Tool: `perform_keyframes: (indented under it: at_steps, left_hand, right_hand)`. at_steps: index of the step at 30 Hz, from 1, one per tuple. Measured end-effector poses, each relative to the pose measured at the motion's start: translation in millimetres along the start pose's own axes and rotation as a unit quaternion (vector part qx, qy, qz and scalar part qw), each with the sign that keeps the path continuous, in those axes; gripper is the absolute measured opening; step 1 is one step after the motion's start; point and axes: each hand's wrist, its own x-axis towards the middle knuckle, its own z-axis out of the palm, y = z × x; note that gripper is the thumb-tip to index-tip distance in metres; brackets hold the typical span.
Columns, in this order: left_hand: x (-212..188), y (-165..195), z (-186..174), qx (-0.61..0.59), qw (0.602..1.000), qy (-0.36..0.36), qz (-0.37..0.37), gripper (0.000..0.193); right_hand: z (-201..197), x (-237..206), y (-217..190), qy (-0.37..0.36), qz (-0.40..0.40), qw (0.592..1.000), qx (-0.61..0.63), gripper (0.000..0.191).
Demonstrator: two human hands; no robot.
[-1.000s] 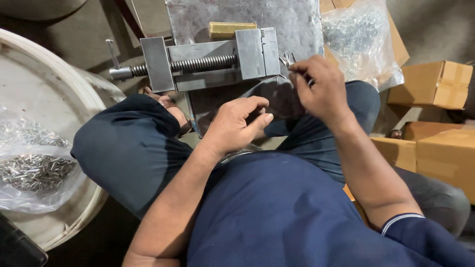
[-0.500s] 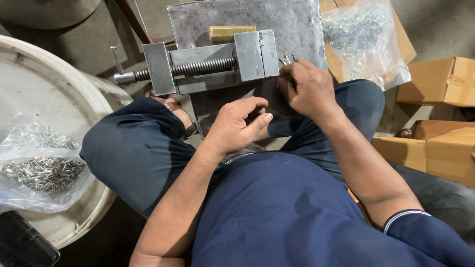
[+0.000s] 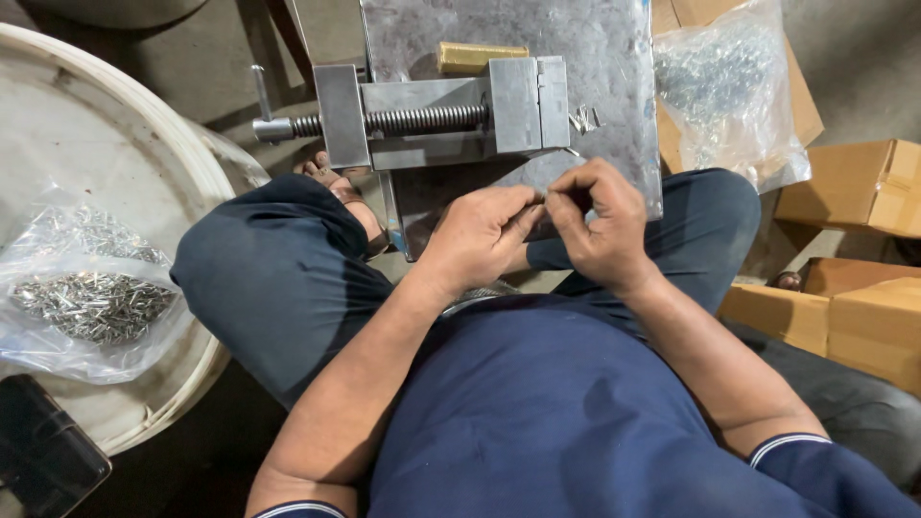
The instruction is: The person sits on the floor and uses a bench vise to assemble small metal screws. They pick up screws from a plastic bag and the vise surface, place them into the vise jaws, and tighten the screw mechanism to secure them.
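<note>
Hands pinched together below a steel vise

Left hand (image 3: 480,235) and right hand (image 3: 600,225) meet fingertip to fingertip at frame centre, pinching something too small to identify, just below the vise (image 3: 432,115) on its metal plate (image 3: 614,58).

Dim, even indoor light, soft shadows, mild glare on plastic, sharp focus
</note>
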Motion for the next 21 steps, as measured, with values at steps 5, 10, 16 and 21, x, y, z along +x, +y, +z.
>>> perform_keyframes:
  at_steps: [5,10,16,21]
  left_hand:
    - [2,-2,0,0.014,1.000,0.018,0.010,0.011]
    - [0,-1,1,-0.003,0.999,0.034,-0.007,0.006]
    - [0,2,1,-0.023,0.998,0.060,0.002,0.020]
    - [0,10,-3,-0.005,0.995,0.031,-0.092,0.042]
  right_hand:
    - [-8,5,-2,-0.062,0.084,0.986,0.130,0.010]
    - [-18,13,-8,-0.103,0.094,0.988,0.069,0.012]
    - [-19,24,-17,-0.082,0.068,0.993,0.043,0.007]
    - [-19,60,-13,0.028,-0.060,0.997,-0.040,0.004]
